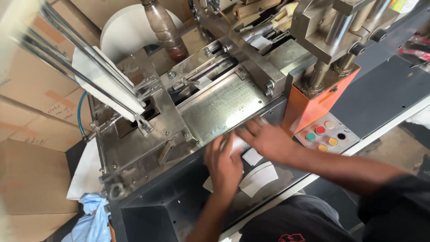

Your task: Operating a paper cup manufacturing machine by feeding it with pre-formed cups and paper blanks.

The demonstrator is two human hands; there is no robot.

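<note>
Low in the middle of the frame the person's left hand (224, 166) lies palm down on the dark grey metal ledge (179, 197) of the machine, its fingers pointing up toward the textured steel plate (220, 107) and laid flat over a small white paper blank (236, 144); motion blur keeps me from telling whether they pinch it or only press on it. Just to the right, the right hand (268, 140) reaches in from the lower right, fingers stretched out and slightly spread, resting on the same paper at the plate's lower edge, the two hands almost touching. Below them, on the ledge, lie more white curved paper cut-outs (259, 178), fan-shaped and loosely overlapped, just beside the left hand's wrist. Right of the right hand, an orange metal housing (309, 107) carries a pale control panel with round coloured buttons (326, 133) in red, green, yellow and black. In the upper left of the frame, slanted steel guide rods (85, 58) hold a stack of white paper sheets (107, 83), and behind them stands a brown plastic bottle (166, 31), upright beside a large white paper roll (127, 31). Brown cardboard boxes (31, 134) fill the left edge, and a light blue cloth (92, 219) hangs at the lower left corner of the machine.
</note>
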